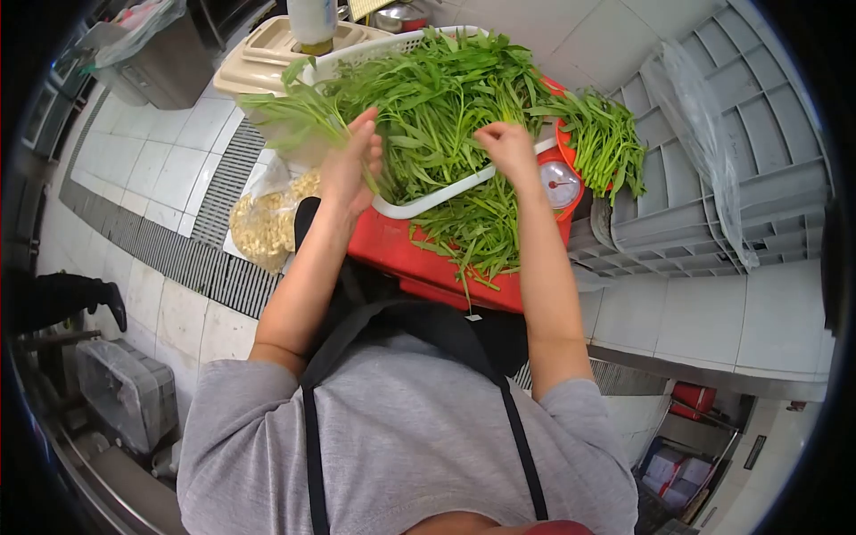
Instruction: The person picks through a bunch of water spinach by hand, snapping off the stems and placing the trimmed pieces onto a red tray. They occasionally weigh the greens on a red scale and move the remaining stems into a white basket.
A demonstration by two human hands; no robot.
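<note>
A white plastic basket (412, 209) holds a heap of long-leaved greens (446, 98) that look like water spinach. My left hand (352, 165) is at the basket's left side, closed around a bunch of water spinach (299, 111) whose leaves fan out to the left, slightly blurred. Over the basket's right part, my right hand (510, 153) has its fingers curled together in a pinch; what is between them, if anything, is hidden. More loose greens (477, 232) lie in front of the basket on a red surface (383, 239).
A red dial scale (562, 185) stands right of the basket, with a bunch of trimmed greens (611, 147) on it. Grey crates (713, 205) are on the right. A bag of pale yellow pieces (266, 223) sits at left, below a beige lidded bin (259, 67). A person's dark shoe (116, 306) shows far left.
</note>
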